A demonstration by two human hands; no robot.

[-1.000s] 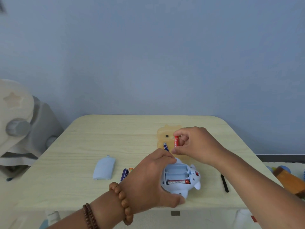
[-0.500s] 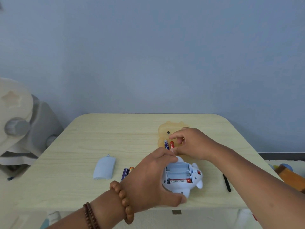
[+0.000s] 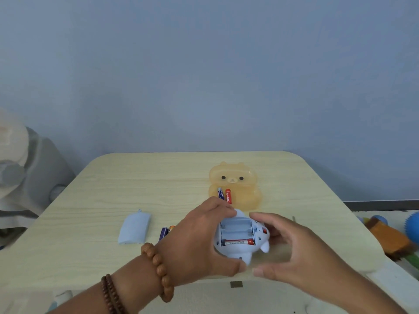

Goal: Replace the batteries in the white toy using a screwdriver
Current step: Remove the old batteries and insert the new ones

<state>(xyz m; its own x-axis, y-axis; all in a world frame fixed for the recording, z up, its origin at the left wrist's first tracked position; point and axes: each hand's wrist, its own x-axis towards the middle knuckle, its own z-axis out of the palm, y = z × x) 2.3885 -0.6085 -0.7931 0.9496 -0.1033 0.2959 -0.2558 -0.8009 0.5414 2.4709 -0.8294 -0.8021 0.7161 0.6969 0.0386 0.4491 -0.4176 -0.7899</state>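
Note:
The white toy (image 3: 240, 250) lies belly-up near the table's front edge with its battery bay open. One red battery (image 3: 239, 242) sits in the nearest slot; the other two slots are bare. My left hand (image 3: 199, 241) grips the toy from the left. My right hand (image 3: 292, 248) is cupped at the toy's right side, fingers apart and holding nothing. A red battery (image 3: 228, 196) and a blue battery (image 3: 220, 193) lie in the orange bear-shaped tray (image 3: 247, 189) behind the toy. The pale blue battery cover (image 3: 135, 227) lies to the left.
Two more batteries (image 3: 166, 232) lie beside my left wrist, partly hidden. The table (image 3: 136, 184) is light wood with rounded corners. A grey-and-white object (image 3: 27, 168) stands off the left edge. Coloured toys (image 3: 390, 234) lie on the floor at right.
My right hand put the red battery down in the bear tray beside the blue one, then came back toward me to the toy's right side. The left hand kept its hold on the toy.

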